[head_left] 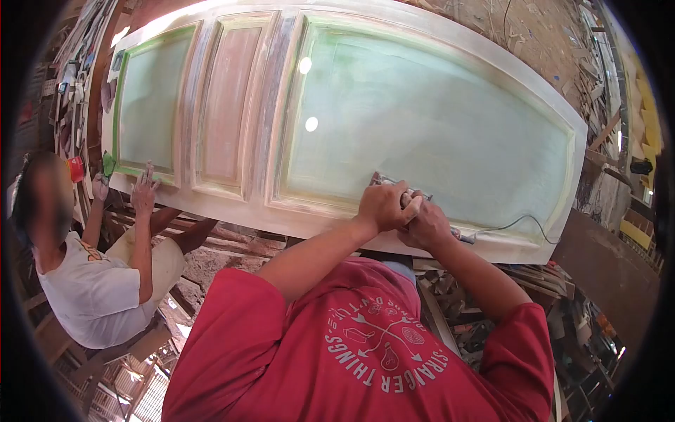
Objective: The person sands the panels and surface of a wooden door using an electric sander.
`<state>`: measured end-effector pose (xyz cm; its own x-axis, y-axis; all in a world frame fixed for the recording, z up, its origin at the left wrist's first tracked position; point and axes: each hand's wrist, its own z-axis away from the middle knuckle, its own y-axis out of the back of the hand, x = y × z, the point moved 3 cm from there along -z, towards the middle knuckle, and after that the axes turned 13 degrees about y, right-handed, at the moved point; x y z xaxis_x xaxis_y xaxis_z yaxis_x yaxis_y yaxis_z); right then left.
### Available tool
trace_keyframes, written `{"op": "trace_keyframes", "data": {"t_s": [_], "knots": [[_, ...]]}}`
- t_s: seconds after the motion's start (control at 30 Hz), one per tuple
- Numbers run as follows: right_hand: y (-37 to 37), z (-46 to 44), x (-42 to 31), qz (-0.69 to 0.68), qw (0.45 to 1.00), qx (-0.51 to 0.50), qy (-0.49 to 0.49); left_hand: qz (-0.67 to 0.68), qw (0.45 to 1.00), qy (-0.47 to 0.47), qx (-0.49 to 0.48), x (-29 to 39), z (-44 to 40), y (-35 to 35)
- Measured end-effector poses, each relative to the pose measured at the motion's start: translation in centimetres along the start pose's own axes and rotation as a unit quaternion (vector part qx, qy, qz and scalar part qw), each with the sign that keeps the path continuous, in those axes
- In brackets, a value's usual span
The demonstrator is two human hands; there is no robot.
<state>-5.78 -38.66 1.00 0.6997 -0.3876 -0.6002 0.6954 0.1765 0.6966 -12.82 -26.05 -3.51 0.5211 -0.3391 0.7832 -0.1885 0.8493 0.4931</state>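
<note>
A corded power sander [462,236], mostly covered by my hands, rests near the lower edge of the large pale-green panel [450,119] of a wooden door [337,211]. My left hand [383,205] is closed over its front end. Just behind, my right hand [426,224] wraps round the body of the tool. From its rear a thin cord [531,216] runs right across the door's frame. The door lies flat before me, with a narrow pinkish panel [226,105] and a second green panel [155,105] farther left.
On the left a co-worker [98,281] sits close to the door, one hand [144,190] on its edge and the other near a green piece [108,163]. A red object [76,169] is beside them. Wood scraps [594,77] lie around the door.
</note>
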Motion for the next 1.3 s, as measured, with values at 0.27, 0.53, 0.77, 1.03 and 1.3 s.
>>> {"op": "trace_keyframes", "data": {"t_s": [0.27,0.53,0.77,1.03,1.3], "knots": [[-2.9,-8.8,-5.5,-0.029,0.999,-0.006,0.017,-0.01,1.0,0.011,0.026,-5.9,-0.1,9.8],[-5.0,-16.3,-11.7,-0.026,0.993,0.052,0.099,-0.034,0.998,0.016,0.055,-11.8,0.3,18.1],[-5.3,-16.4,-11.7,-0.023,0.992,0.072,0.102,-0.037,0.998,0.004,0.049,-11.5,0.0,18.5],[-2.4,-9.5,-6.1,-0.035,0.997,0.073,0.018,-0.039,0.999,-0.003,0.014,-6.1,-1.9,10.8],[-0.3,-0.7,1.2,-0.026,0.99,0.125,-0.061,-0.074,0.995,-0.066,-0.032,1.1,-4.4,0.8]]}}
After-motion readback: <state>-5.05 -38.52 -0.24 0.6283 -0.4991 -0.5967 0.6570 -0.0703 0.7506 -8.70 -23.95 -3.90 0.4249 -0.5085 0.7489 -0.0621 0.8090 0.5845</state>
